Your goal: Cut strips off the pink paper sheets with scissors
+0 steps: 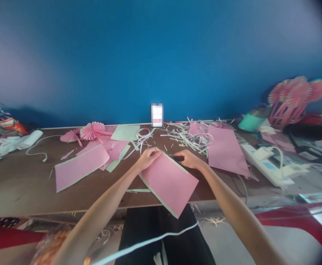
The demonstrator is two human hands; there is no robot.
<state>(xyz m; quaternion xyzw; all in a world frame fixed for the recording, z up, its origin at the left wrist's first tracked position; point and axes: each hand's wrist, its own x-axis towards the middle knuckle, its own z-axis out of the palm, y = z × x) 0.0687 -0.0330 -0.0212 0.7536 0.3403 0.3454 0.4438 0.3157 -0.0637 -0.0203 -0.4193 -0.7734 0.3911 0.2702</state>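
Note:
A pink sheet of paper (169, 182) lies tilted over the front edge of the brown table (20, 187). My left hand (147, 157) pinches the sheet's far left corner with closed fingers. My right hand (188, 159) is closed at the sheet's far right edge and holds something dark, which I cannot make out. Both forearms reach in from below.
Other pink sheets lie at the left (79, 167) and right (225, 151). Folded pink paper fans (92, 131) and white paper strips (194, 138) sit near the blue wall. A white power strip (265, 165) with plugs lies at the right; pink fans (296, 94) stand behind it.

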